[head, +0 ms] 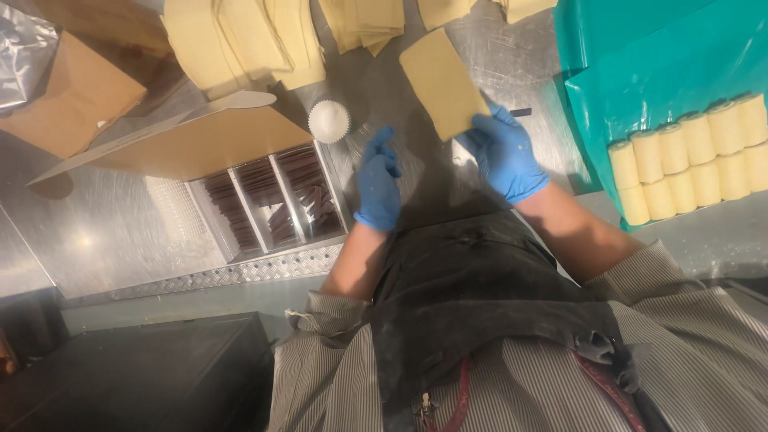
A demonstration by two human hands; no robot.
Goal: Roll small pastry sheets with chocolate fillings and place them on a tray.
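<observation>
Right hand (506,152), blue glove, pinches the lower corner of a pale rectangular sheet (442,83), held tilted just above the steel surface (120,240). Left hand (378,182), also gloved, holds nothing: fingers loosely curled, just beside the sheet's lower left. More pale sheets (240,40) stacked along the far edge. White paper cup (330,121) near the left hand. Compartmented box of dark sticks (268,200) to the left. Pale rolls (692,156) in rows on green liner (640,56), right.

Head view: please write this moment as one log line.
right hand: holds pale sheet | left hand: free, near paper cup | rolls: on teal liner
</observation>
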